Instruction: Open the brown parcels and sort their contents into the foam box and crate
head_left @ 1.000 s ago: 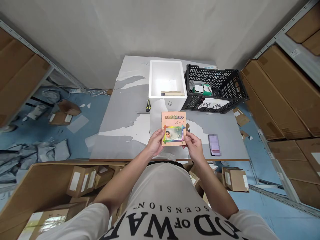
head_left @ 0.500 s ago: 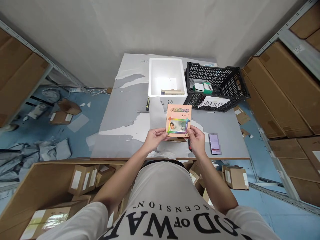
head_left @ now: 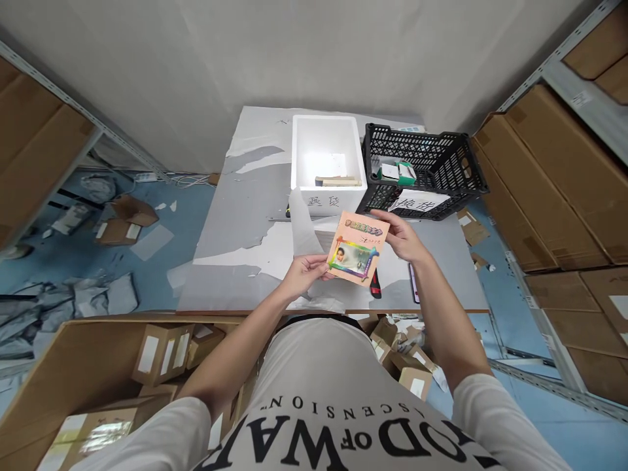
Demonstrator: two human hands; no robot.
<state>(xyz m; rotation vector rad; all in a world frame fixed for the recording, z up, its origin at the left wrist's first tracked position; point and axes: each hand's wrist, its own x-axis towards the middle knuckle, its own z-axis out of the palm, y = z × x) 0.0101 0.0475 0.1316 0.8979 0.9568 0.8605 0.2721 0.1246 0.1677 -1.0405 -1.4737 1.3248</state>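
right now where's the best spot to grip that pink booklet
By its free edges, from the sides: the booklet is thin, flat and tilted in the air, so the left hand pinches its near left corner and the right hand its far right corner.

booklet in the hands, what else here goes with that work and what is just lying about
In hand:
booklet, pinched at its near corner by the left hand and at its far corner by the right hand.

Lying about:
foam box, black crate, phone and red tool on the table; cartons on the floor.
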